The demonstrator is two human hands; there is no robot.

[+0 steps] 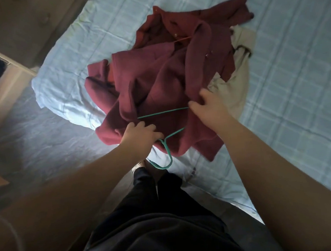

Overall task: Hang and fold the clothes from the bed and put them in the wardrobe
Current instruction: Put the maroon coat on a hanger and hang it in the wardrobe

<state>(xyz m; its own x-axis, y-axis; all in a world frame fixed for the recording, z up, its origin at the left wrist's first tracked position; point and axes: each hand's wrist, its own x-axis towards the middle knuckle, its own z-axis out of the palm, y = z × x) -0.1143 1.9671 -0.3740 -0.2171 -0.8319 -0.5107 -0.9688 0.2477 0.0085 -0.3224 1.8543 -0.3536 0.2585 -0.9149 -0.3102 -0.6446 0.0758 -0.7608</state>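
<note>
A pile of maroon clothes (162,77) lies crumpled on the bed (296,74), which has a light blue checked sheet. A green wire hanger (168,153) lies across the pile's near edge, its hook hanging off the mattress corner. My left hand (140,135) is closed on the hanger near its neck, together with the maroon fabric's edge. My right hand (209,107) rests on the maroon cloth with fingers spread, at the hanger's far arm. A beige garment (237,91) shows under the pile on the right. A thin orange hanger bar (182,38) peeks out near the top.
The wardrobe (0,79) stands at the left with an open dark interior. A pale quilted floor covering (47,131) lies between it and the bed. My dark trousers and legs (158,216) stand at the bed's near corner.
</note>
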